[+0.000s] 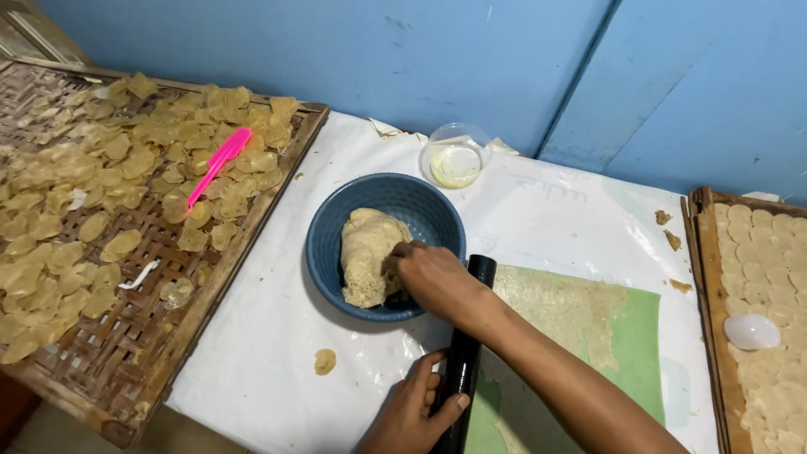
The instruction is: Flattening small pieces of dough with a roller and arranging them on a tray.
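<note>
Dough lump (367, 255): pale tan, coarse and crumbly surface, irregular upright mound. It sits in the blue bowl (336, 220), against the left and near side of it; the far right of the bowl floor is bare. My right hand (433, 276) is in the bowl, fingers (402, 252) dug into the lump's right flank.

Bowl: round, ribbed plastic, upright on the white-covered worktop (277, 319).

Black rolling pin (465, 353): smooth, glossy cylinder, lying flat, far end just beside the bowl's rim, near end running off the bottom edge. My left hand (412, 412) wraps its near part, thumb over the top.
</note>
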